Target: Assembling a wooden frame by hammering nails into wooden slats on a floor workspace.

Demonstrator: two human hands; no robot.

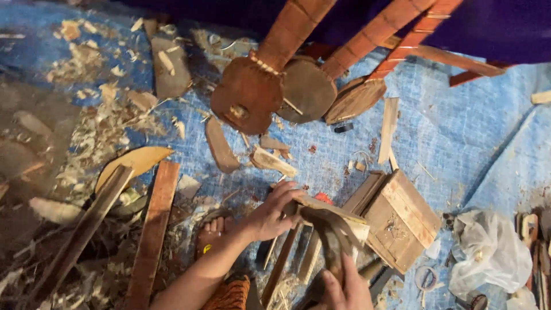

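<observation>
Curved wood piece (pixel 333 238) upright, long axis near-vertical, gripped by both hands.

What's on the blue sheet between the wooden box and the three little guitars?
In the head view, between the wooden box and the guitars lie wood scraps and an upright-lying slat.

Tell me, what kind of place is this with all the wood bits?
Probably a woodworking spot on the floor where small stringed instruments are made. Three unfinished wooden instruments lie on a blue tarp, wood shavings are scattered around, and the left hand and right hand grip a curved wooden piece.
</observation>
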